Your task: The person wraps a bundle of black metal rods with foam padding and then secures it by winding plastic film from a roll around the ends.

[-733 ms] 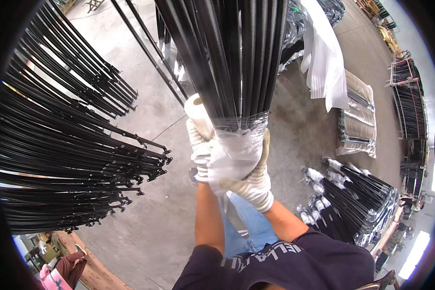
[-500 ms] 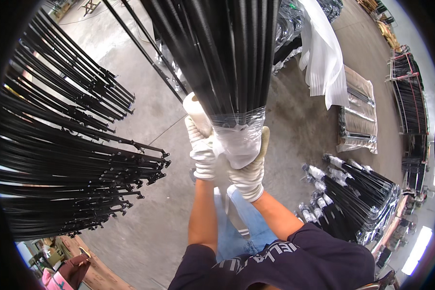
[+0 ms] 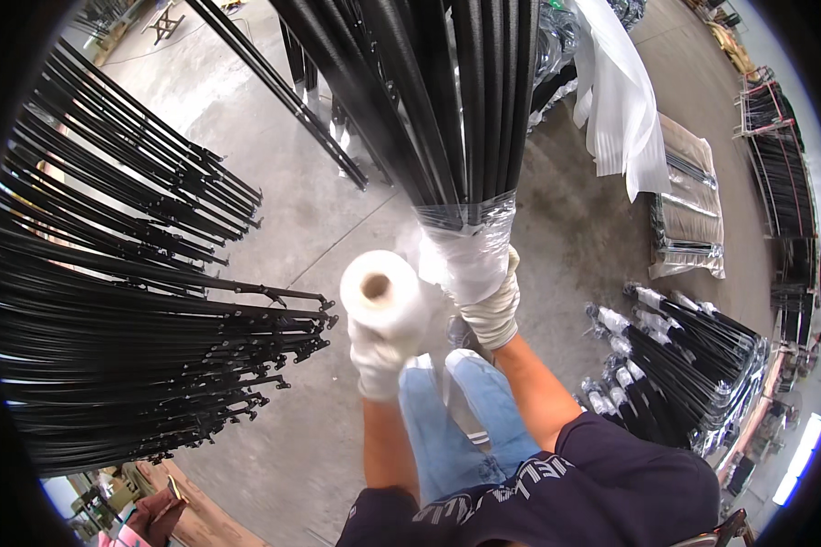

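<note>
A bundle of long black metal tubes (image 3: 483, 100) comes down toward me from the top of the head view. Its near end is wrapped in clear stretch film over a white covering (image 3: 465, 260). In my gloved left hand (image 3: 374, 357), closed and blurred by motion, is a roll of stretch film (image 3: 403, 301) with its hollow core facing up. The roll is apart from the bundle, to its left. My right hand (image 3: 494, 314), also in a white knitted glove, grips the wrapped end from its right side and underneath; the bundle partly hides its fingers.
Many black tubes with end fittings (image 3: 164, 328) jut in from the left. White foam sheeting (image 3: 620, 109) hangs at the upper right. A wrapped flat pack (image 3: 689, 219) lies beyond it. Bundles with film-wrapped ends (image 3: 675, 365) lie at right. Thin black bars (image 3: 283, 96) stand at upper left.
My left hand has drawn the film roll away from the bundle, toward me, and tipped its core upward. My right hand stays at the wrapped end. The view has shifted slightly.
</note>
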### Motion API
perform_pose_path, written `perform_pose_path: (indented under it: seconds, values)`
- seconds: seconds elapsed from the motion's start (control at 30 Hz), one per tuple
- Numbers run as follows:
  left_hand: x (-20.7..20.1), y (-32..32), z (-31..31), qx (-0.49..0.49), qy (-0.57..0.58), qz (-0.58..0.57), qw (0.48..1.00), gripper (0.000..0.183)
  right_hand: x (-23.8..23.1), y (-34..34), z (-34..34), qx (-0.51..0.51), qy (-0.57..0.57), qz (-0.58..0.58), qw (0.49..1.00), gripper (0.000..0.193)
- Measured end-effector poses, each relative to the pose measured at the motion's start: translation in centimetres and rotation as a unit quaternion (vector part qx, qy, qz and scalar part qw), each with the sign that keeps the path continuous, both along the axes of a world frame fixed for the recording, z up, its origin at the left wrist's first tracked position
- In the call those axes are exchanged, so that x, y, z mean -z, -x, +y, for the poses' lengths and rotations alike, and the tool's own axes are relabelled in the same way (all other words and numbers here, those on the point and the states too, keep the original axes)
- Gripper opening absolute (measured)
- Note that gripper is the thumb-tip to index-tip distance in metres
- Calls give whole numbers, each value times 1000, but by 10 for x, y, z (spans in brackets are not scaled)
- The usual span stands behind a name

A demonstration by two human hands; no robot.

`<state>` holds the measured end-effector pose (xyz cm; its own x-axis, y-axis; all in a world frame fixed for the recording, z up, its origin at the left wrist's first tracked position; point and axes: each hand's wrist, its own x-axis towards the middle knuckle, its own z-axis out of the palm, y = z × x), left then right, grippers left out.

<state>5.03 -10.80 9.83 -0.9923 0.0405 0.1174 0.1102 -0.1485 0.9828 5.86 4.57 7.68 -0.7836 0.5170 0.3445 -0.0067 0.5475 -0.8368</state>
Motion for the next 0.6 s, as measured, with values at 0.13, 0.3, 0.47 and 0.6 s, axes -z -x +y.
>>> perform_pose_path:
  seconds: [0.13,0.3,0.47,0.6]
  values:
    - [-84,-11,43,173,47,-108,978,59,-27,-5,3,-72,109,-20,991,75]
    - [-70,-5,75,11,393,123,911,80,-10,-41,30,-177,302,-212,912,79]
    - [-59,5,71,-29,429,137,892,77,-93,-9,45,-261,575,-67,773,74]
    - [-48,12,56,30,342,116,932,70,-94,20,32,-168,581,-70,793,66]
